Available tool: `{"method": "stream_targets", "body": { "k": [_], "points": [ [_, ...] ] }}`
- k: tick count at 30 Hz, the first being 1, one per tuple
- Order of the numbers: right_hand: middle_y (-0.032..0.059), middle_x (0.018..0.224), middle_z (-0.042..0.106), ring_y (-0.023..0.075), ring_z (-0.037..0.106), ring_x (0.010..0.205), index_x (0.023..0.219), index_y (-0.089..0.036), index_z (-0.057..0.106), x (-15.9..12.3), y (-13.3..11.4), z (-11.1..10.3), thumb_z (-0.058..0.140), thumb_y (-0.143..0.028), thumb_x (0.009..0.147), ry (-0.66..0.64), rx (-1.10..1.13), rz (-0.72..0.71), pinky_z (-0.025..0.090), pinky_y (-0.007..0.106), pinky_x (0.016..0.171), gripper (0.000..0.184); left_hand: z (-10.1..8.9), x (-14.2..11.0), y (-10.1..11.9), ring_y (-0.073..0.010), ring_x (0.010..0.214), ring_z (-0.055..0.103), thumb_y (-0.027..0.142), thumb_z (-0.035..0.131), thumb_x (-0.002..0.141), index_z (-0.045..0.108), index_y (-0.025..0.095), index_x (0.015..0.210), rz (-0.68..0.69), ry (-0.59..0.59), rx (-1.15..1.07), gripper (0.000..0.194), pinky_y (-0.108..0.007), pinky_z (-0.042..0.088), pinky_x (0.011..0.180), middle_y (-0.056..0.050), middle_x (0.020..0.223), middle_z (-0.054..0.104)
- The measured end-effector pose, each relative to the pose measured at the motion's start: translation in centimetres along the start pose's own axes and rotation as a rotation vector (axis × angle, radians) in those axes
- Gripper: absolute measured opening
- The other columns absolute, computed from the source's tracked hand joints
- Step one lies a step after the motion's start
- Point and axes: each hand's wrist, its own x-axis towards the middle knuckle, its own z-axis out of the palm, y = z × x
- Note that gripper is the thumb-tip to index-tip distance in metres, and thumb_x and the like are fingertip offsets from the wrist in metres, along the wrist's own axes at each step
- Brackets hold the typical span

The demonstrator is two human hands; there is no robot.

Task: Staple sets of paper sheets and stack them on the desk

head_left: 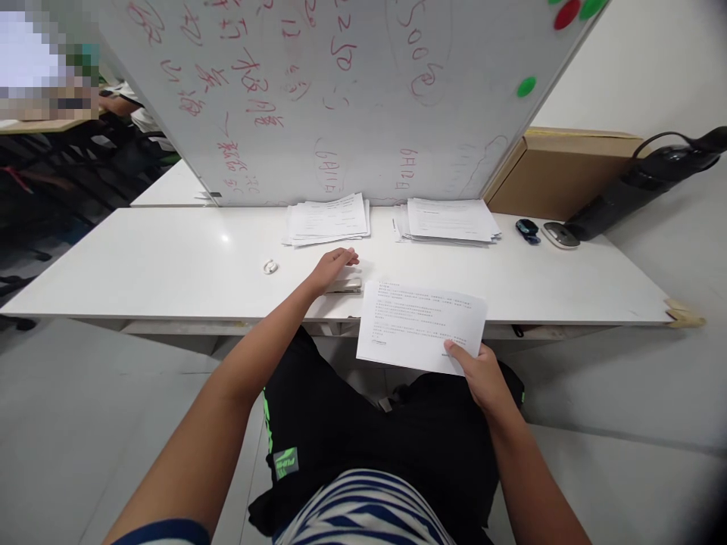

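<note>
My right hand (480,371) grips printed sheets of paper (420,325) at their lower right corner, thumb on top. The sheets reach over the front edge of the desk, above my lap. My left hand (336,266) is just behind a stapler (349,286) with its fingers stretched out to the right, holding nothing that I can see. The left end of the stapler is hidden by my hand and wrist. Behind my hands lie a left stack of printed papers (329,219) and a right stack of printed papers (451,221).
A whiteboard (363,113) with red writing stands at the back of the white desk (170,265). A small white ring-shaped item (270,266) lies on the left. Toward the right are a dark watch-like item (528,230), a mouse (560,235), a black bottle (641,182) and a cardboard box (545,170).
</note>
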Motion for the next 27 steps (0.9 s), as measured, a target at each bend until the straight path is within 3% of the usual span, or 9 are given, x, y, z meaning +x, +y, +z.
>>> {"method": "stream_targets", "body": {
  "k": [14,18,24,27],
  "points": [
    [0.0083,0.097,0.073,0.0289,0.068,0.090,0.096,-0.016,0.070,0.8,1.0,0.2,0.075,-0.040,0.066,0.002,0.008,-0.013,0.056,0.038,0.076,0.039,0.1,0.2,-0.3,-0.0252,0.102,0.060,0.063,0.046,0.084,0.065,0.016,0.094,0.003,0.010,-0.002,0.052,-0.038,0.041,0.095,-0.011,0.103,0.069],
    [0.0081,0.100,0.072,0.0283,0.067,0.094,0.098,-0.017,0.069,1.6,0.9,0.7,0.075,-0.038,0.064,0.041,0.045,-0.109,0.055,0.039,0.082,0.041,0.2,0.3,-0.4,-0.0243,0.102,0.060,0.062,0.046,0.084,0.065,0.017,0.093,0.007,0.027,0.011,0.050,-0.037,0.041,0.093,-0.009,0.103,0.069],
    [0.0089,0.103,0.070,0.0237,0.063,0.102,0.102,-0.015,0.065,5.9,-2.8,2.9,0.071,-0.039,0.068,0.260,0.045,-0.347,0.048,0.037,0.093,0.042,0.2,0.3,-1.0,-0.0230,0.097,0.060,0.059,0.044,0.086,0.065,0.018,0.089,0.052,0.074,0.019,0.047,-0.035,0.042,0.089,-0.008,0.099,0.070],
    [0.0090,0.103,0.069,0.0222,0.064,0.098,0.103,-0.014,0.064,9.3,-6.4,5.3,0.068,-0.037,0.068,0.242,0.014,-0.407,0.048,0.035,0.092,0.042,0.2,0.1,-1.1,-0.0231,0.093,0.060,0.058,0.041,0.087,0.064,0.019,0.084,0.073,0.108,0.085,0.045,-0.035,0.043,0.087,-0.006,0.094,0.070]
  ]
}}
